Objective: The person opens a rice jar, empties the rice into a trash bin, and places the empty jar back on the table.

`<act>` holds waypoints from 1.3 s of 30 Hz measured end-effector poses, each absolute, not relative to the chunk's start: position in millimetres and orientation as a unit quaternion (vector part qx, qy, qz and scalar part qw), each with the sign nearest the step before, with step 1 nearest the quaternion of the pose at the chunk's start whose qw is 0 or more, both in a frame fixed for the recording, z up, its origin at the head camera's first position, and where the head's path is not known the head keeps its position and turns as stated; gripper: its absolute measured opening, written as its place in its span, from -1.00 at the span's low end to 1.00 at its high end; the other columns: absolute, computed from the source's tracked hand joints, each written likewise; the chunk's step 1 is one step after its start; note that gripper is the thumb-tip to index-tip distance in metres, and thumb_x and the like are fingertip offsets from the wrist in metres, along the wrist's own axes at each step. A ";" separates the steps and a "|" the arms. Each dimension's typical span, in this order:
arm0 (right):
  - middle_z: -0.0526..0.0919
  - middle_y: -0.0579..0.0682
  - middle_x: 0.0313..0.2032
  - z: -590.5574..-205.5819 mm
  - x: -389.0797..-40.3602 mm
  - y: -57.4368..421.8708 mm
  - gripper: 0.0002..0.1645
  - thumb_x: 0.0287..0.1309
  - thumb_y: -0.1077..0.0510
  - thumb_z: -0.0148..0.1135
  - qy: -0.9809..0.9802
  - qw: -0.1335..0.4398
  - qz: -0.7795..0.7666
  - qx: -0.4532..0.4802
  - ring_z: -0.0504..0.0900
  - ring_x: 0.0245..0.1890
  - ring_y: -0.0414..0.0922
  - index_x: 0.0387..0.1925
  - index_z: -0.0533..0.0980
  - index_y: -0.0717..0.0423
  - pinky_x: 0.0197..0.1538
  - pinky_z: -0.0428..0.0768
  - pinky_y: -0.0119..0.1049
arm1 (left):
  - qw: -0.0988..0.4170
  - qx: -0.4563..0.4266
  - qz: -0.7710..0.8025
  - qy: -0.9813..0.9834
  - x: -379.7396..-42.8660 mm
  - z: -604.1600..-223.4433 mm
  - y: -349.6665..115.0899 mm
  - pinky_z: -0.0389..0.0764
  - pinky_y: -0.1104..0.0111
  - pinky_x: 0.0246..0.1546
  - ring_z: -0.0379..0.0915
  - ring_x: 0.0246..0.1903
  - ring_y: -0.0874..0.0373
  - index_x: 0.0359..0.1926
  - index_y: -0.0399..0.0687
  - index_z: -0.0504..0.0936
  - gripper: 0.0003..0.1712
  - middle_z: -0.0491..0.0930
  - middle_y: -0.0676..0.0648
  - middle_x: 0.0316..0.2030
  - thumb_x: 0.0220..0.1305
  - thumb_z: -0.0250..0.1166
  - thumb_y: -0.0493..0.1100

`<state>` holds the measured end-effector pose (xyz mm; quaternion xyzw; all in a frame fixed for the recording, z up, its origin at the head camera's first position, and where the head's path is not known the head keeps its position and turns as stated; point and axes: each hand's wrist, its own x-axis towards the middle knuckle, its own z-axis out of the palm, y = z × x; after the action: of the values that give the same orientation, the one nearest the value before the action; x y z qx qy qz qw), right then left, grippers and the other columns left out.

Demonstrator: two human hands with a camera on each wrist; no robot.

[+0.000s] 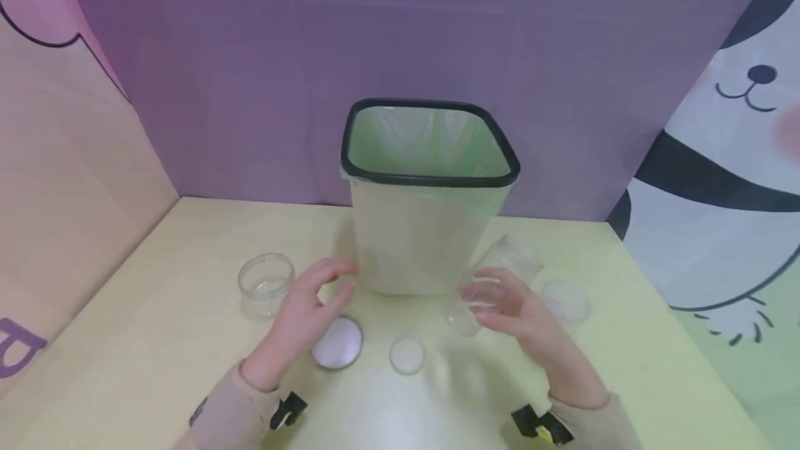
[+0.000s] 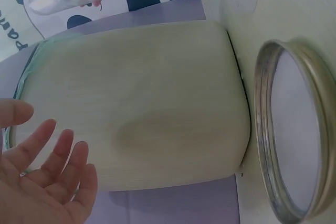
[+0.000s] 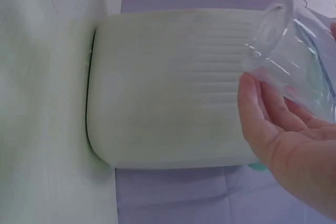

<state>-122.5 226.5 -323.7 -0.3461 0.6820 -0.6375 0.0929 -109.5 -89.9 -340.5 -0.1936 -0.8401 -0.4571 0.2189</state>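
My right hand [image 1: 512, 307] grips a clear, see-through jar [image 1: 514, 255], tilted in front of the bin's lower right side. The fingers [image 3: 252, 103] curl round its wall in the right wrist view, and its round end points toward the bin. At the left of the bin my left hand [image 1: 315, 307] holds nothing, its fingers relaxed and spread apart, with the fingertips close by the bin wall. A round lid [image 1: 337, 343] with a metal rim and a white face lies on the table just beside this hand. The pale waste bin [image 1: 419, 242] stands upright between both hands.
The bin has a black rim [image 1: 431, 180] and a clear liner inside. A shallow clear round container [image 1: 265, 287] stands left of my left hand. A small clear disc [image 1: 407, 356] lies front centre, a larger one [image 1: 565, 301] at right. A purple backdrop [image 1: 250, 89] rises behind.
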 end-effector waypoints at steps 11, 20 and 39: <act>0.54 0.30 -0.01 -330.0 -124.0 223.5 -0.39 -0.02 0.25 0.37 0.827 0.068 -0.493 -0.262 0.58 -0.01 0.06 0.08 0.37 0.37 0.01 0.63 -0.20 | 0.155 -0.172 -0.392 -0.890 -106.8 -344.3 -91.5 0.51 0.07 0.11 0.52 0.01 -0.04 -0.06 -0.20 0.60 -0.73 0.62 -0.14 -0.06 0.21 0.26 -0.23; 0.53 0.30 0.04 -344.6 -130.0 221.1 -0.28 -0.08 0.17 0.42 0.853 0.116 -0.462 -0.216 0.54 0.03 0.18 0.12 0.36 0.37 0.00 0.61 -0.19 | 0.143 -0.163 -0.363 -0.906 -105.8 -344.9 -90.4 0.55 0.09 0.07 0.54 -0.02 -0.03 -0.08 -0.19 0.61 -0.74 0.63 -0.13 -0.08 0.21 0.26 -0.20; 0.51 0.29 0.10 -357.8 -128.8 209.1 -0.14 -0.32 0.22 0.53 0.897 0.127 -0.387 -0.171 0.53 -0.03 0.18 0.13 0.40 0.36 -0.04 0.63 -0.10 | 0.118 -0.141 -0.360 -0.915 -105.3 -347.0 -90.1 0.61 0.15 -0.05 0.58 -0.13 0.03 -0.11 -0.17 0.62 -0.76 0.66 -0.10 -0.18 0.24 0.24 -0.16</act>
<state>-128.8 209.1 -357.8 -0.1713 0.8973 -0.3867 0.1266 -105.3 -90.1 -347.0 -0.1415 -0.9148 -0.3595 0.1179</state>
